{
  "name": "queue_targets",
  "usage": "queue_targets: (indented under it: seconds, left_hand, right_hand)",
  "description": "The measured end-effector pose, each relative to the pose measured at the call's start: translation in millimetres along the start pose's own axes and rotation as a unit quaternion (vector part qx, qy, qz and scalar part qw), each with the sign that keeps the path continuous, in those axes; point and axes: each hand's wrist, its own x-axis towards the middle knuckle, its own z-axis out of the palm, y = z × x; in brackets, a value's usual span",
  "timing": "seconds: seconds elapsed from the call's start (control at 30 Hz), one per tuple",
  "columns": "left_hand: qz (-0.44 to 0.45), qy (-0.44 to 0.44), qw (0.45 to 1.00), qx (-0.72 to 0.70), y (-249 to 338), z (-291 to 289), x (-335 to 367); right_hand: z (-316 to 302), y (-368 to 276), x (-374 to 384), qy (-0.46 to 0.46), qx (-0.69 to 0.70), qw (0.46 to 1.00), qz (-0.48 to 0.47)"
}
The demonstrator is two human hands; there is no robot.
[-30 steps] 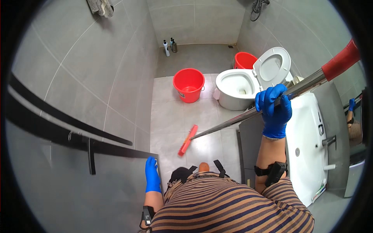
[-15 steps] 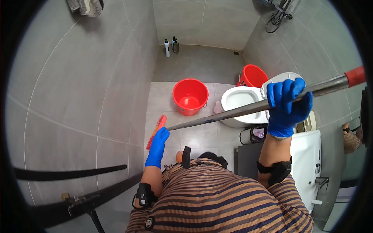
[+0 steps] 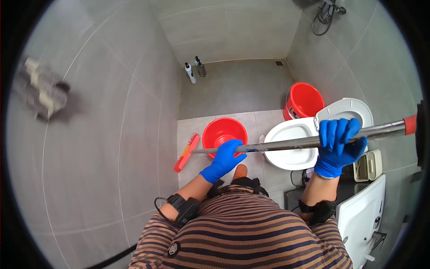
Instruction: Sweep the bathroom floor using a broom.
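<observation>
Fingers, left hand (image 3: 224, 157): blue-gloved, closed over the broom (image 3: 280, 145) at mid-length, left of the toilet (image 3: 289, 160).

Fingers, right hand (image 3: 339, 150): blue-gloved, curled round the same shaft higher up, at the right of the toilet's bowl.

Towel (image 3: 42, 87): grey and cream, on the wall, far left of the toilet.

Broom head (image 3: 187, 153): red, bristles on its left side; well left of the toilet. Contact with the floor cannot be told. Bristles probably springy.

Bottles (image 3: 191, 74): standing beyond the toilet, to its left.

Bucket (image 3: 218, 128): red, just left of the toilet, partly behind the shaft.

Broom shaft (image 3: 295, 143): bare metal, passing above the toilet. Judged stiff, sturdy and fairly light, though its length should make the head feel heavier; smooth, so likely slippery if wet. Best held with hands well apart, as here.

Second bucket (image 3: 309, 101): red, close beyond the toilet.

Basin (image 3: 360, 210): white, nearer than the toilet, to its right.

Broom sleeve (image 3: 410, 125): red, right of the toilet; unheld, likely the surer hold for an upper hand.
</observation>
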Motion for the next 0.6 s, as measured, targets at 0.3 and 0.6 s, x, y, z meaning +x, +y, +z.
queue_targets:
  seconds: [0.3, 0.6]
  left_hand:
    - [0.032, -0.090, 0.995, -0.007, -36.3, 42.6, 91.6]
    - [0.067, -0.184, 0.980, -0.012, -35.4, 49.3, 136.8]
  right_hand:
    - [-74.5, -4.6, 30.1, 0.051, -0.067, 0.996, 0.042]
    - [-90.5, -34.3, 25.8, 0.037, -0.130, 0.990, 0.037]
